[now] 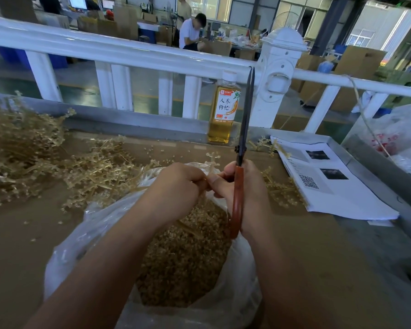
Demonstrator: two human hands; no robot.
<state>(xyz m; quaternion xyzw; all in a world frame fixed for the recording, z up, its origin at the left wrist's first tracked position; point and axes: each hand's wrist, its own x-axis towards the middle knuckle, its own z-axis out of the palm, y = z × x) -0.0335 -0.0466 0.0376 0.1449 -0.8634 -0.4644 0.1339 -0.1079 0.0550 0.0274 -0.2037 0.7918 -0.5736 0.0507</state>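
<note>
Holding the scissors: I see my right hand (244, 186) with its fingers curled tight round the red handles of the scissors (244, 129). The blades are nearly together and point up and away from me.
Plastic twig: a thin amber plastic twig (205, 180) is pinched where my two hands meet, just above the mouth of the bag. The fingers hide most of it.
Left hand: my left hand (176, 184) has its fingers curled and pinching the twig, touching the right thumb.
Bag: a clear bag (81, 233) lies open on the surface (22, 233) under both hands, holding a mass of small amber bits (183, 257).
Heap: a tangled heap (22, 148) of the same amber twigs lies left of the bag, with loose ones scattered behind and to the right of my hands.
Bottle: a bottle (223, 108) of amber drink stands upright at the far edge, just beside the blades on my feed.
Papers: a stack of printed papers (337, 191) lies right of the bag.
Railing: a white railing (105, 47) runs beyond the far edge.
</note>
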